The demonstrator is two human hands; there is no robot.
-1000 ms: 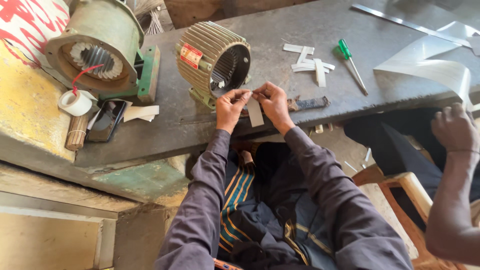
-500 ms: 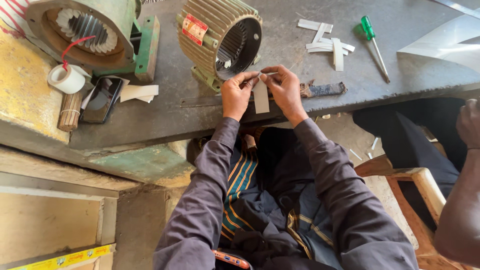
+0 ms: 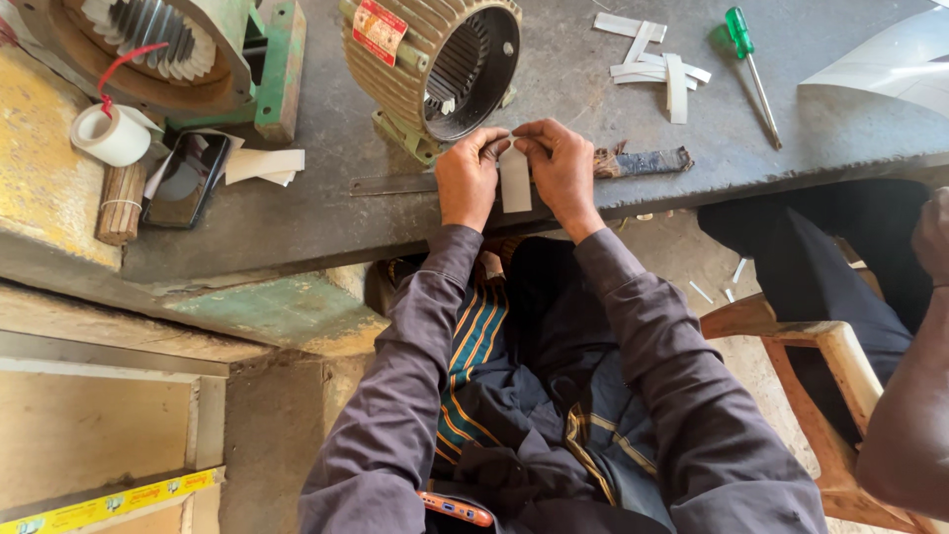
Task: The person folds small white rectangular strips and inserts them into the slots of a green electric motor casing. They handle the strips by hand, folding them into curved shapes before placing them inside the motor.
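Hands meet near the centre of the frame, at the front edge of a grey workbench. The left hand and the right hand each pinch the top end of a narrow white paper strip between thumb and fingers, and the strip hangs straight down between them. Just above them lies a ribbed tan motor housing on its side, its open bore facing right. A cloth-wrapped blade lies just beside the right hand. More white strips and a green-handled screwdriver sit at the upper right. At the upper left are a green motor, a roll of white tape and a dark phone. Another person's arm shows at the right edge.
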